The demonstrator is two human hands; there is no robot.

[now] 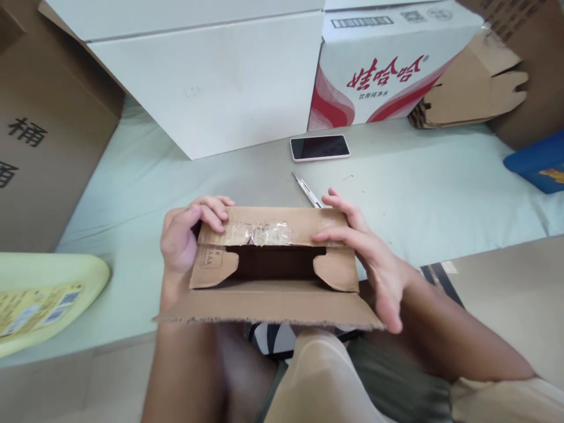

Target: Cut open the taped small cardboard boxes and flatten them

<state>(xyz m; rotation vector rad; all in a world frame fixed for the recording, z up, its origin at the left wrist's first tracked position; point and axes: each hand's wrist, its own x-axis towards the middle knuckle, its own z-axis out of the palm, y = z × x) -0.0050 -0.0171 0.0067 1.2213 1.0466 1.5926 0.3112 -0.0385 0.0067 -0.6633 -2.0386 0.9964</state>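
Note:
A small brown cardboard box [264, 302] faces me with its near end open and its inside dark. Its lower flap hangs toward me, two side flaps fold partly inward, and torn clear tape sticks to the upper flap. My left hand [187, 232] grips the box's upper left edge, fingers curled over the top. On the right side my right hand [370, 247] holds the box, fingers along the upper flap and thumb low by the lower flap's corner. Just beyond the box lies a utility knife [307, 191], partly hidden behind it.
A phone [319, 148] lies past the knife, before a large white box [220, 88] and a red-and-white water carton [379, 82]. Flattened cardboard [476, 88] and a blue item [540, 161] are at right. A yellow-green container [53, 294] and a big brown carton [53, 117] stand at left.

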